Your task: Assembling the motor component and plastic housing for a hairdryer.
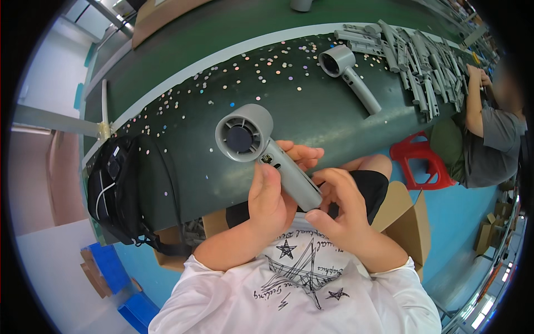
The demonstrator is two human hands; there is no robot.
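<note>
Handheld fan (272, 161): grey, held up over the near edge of the dark green counter (219, 183), tilted, round head toward 11 o'clock, handle end toward 5 as its holder sees it.
Left hand (272, 200): grip pinching the upper handle, thumb on the near side, fingers showing behind.
Right hand (345, 203): curled around the handle's lower end; I cannot tell whether its grip presses there.
2nd fan (352, 79): same grey kind, lying on the counter, 2 o'clock from the held 1.
Grey parts (420, 67): heaped farther out, also 2 o'clock.
Small round dots (232, 104): many, scattered mostly between 10 and 1 o'clock.
Black backpack (114, 178): on the counter, 9 o'clock.
Red stool (400, 151): 3 o'clock, just beside a grey-shirted co-worker (495, 145).
</note>
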